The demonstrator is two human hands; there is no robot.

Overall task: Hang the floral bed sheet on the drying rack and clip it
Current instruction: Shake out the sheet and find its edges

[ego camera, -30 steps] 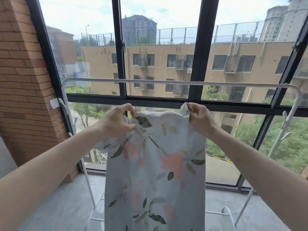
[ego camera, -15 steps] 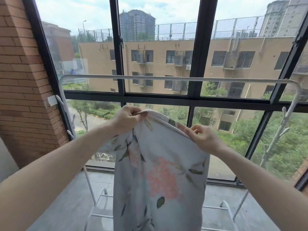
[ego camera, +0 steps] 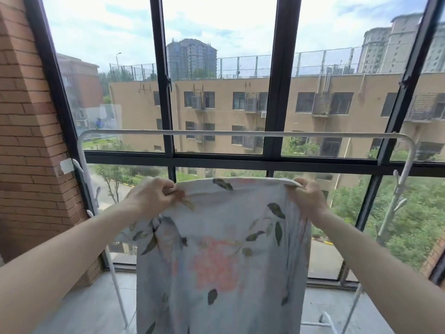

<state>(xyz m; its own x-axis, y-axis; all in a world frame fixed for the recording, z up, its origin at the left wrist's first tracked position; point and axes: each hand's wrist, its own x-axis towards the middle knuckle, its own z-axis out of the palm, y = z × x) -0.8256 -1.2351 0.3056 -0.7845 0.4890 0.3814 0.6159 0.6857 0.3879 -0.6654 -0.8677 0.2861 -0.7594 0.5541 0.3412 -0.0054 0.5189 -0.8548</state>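
Floral bed sheet point(ego camera: 224, 256) top edge pinched by left hand point(ego camera: 154, 196) and right hand point(ego camera: 307, 200), below drying rack point(ego camera: 240, 133).

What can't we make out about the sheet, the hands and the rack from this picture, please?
- Sheet, head view: lower part cut off by the bottom edge.
- Left hand and right hand: fingertips hidden in the folded fabric.
- Rack: base hidden behind the sheet; no clips visible.

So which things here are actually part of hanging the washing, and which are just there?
Part of the job:
floral bed sheet
drying rack, its top bar bare
left hand and right hand, each with a grip on the sheet's top edge

Just there:
window frame
brick wall
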